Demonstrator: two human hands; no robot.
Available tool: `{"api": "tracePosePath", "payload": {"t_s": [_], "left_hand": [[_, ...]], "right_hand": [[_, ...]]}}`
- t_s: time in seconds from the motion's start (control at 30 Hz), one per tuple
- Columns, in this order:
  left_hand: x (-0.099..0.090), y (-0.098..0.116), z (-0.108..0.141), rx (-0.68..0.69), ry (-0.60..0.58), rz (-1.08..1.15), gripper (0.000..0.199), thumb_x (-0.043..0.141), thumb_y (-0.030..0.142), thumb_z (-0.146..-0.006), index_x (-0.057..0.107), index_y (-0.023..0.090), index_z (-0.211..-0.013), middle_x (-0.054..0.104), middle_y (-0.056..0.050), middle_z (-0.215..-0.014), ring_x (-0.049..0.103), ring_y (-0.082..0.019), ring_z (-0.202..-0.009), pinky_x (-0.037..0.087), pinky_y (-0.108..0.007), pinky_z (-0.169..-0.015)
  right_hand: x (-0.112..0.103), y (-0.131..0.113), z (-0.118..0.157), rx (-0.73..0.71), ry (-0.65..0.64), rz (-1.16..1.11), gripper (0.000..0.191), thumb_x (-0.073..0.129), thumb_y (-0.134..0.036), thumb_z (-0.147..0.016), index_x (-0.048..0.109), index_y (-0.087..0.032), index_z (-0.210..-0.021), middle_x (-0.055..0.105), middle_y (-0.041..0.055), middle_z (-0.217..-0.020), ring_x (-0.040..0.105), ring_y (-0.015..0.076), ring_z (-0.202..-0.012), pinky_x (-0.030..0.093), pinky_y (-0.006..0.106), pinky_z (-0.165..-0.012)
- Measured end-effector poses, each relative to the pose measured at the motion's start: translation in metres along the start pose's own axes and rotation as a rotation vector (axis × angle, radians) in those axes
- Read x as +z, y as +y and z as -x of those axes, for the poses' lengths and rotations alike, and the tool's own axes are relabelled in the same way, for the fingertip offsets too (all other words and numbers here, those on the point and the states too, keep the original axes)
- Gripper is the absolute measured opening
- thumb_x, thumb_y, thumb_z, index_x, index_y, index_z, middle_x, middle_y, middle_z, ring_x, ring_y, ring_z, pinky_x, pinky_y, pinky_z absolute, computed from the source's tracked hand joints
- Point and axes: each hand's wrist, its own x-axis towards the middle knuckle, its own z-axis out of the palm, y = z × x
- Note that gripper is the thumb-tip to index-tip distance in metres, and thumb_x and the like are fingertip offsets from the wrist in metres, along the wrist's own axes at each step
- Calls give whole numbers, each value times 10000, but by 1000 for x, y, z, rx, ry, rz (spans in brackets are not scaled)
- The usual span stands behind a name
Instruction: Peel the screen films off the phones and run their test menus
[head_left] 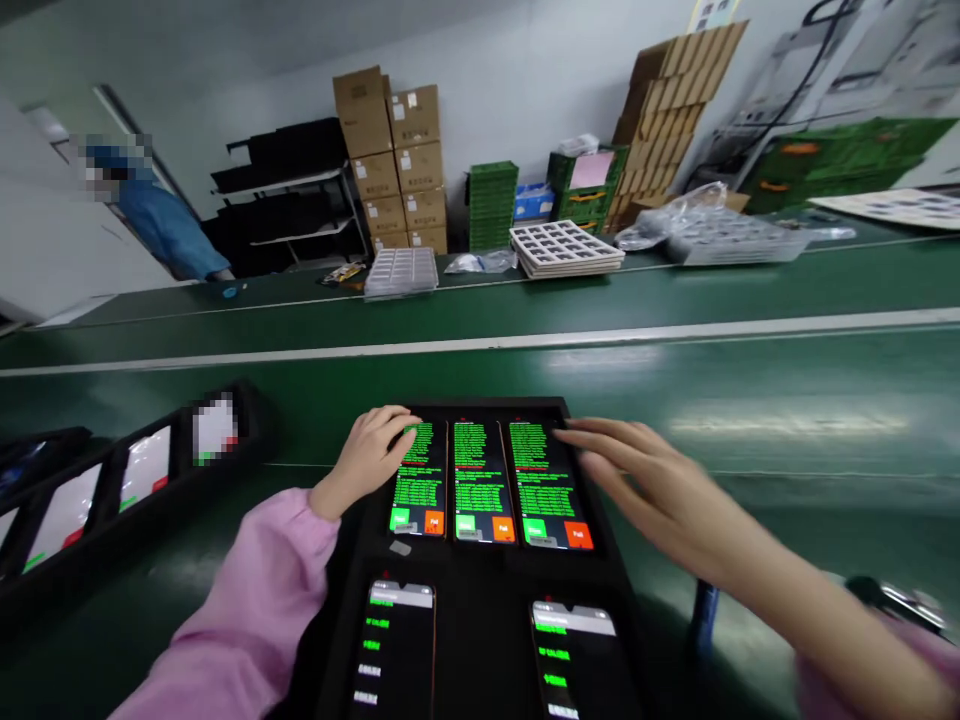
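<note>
A black tray point(480, 575) holds several lit phones. Three stand in its upper row: a left phone point(420, 480), a middle phone point(480, 480) and a right phone point(547, 480), each with green text and green and red buttons. Below are a lower left phone point(397, 650) and a lower right phone point(577, 665). My left hand point(373, 448) rests at the top left of the tray, its fingers over the upper edge of the left phone, holding nothing. My right hand point(649, 480) is stretched out, empty, with its fingertips at the upper right edge of the right phone.
At the left lies another black tray point(176, 490) with phones showing white screens. Behind the green conveyor point(420, 365) are clear trays point(401, 272), stacked white trays point(566, 250) and bagged trays point(735, 240). A person in blue point(161, 220) stands far left. A blue object point(703, 615) lies near my right forearm.
</note>
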Motion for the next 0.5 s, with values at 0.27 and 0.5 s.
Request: {"api": "tracePosePath", "payload": {"t_s": [0.27, 0.5], "left_hand": [[12, 0, 54, 103, 57, -22, 383, 486, 317, -1080, 575, 257, -1448, 629, -84, -1434, 583, -274, -1329, 360, -546, -1212], [1, -5, 122, 254, 16, 95, 470, 583, 133, -977, 575, 163, -1446, 587, -134, -1420, 528, -285, -1433, 351, -469, -1283]], "right_hand": [[60, -3, -2, 54, -180, -185, 457, 356, -354, -1107, 803, -256, -1125, 735, 98, -1282, 662, 254, -1162, 599, 453, -937], [21, -27, 53, -207, -197, -25, 469, 380, -465, -1115, 792, -242, -1098, 716, 106, -1329, 602, 270, -1190, 485, 431, -908]]}}
